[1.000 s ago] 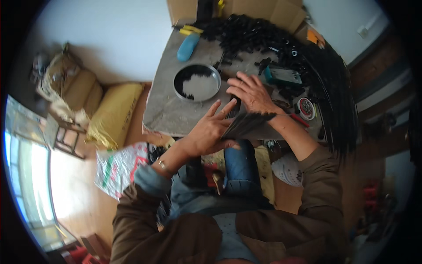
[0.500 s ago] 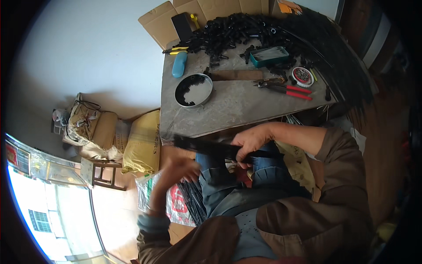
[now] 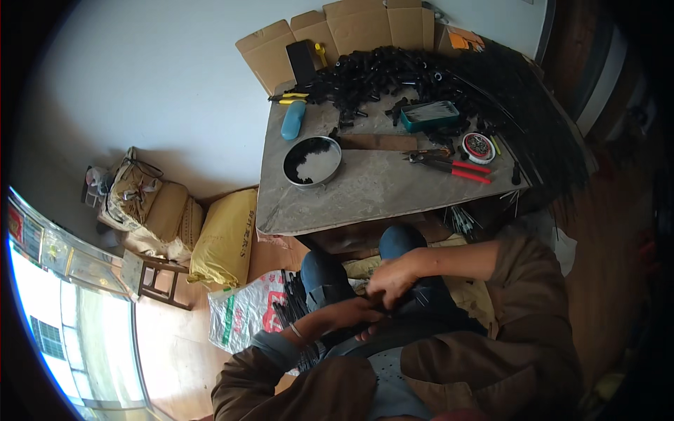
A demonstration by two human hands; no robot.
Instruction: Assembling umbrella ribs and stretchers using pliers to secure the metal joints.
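Knees in blue denim (image 3: 404,242) point toward the grey slab-topped table (image 3: 365,186). Over the lap, the bare left hand (image 3: 353,313) and bare right hand (image 3: 392,282) come together with curled fingers, the right slightly farther; whether either grasps anything cannot be told. Thin black rods (image 3: 289,303) lie just left of the thighs, on a white plastic bag with red and green print (image 3: 235,319). On the table, a round silver-rimmed dish (image 3: 309,185) sits left, red-handled pliers (image 3: 453,167) right.
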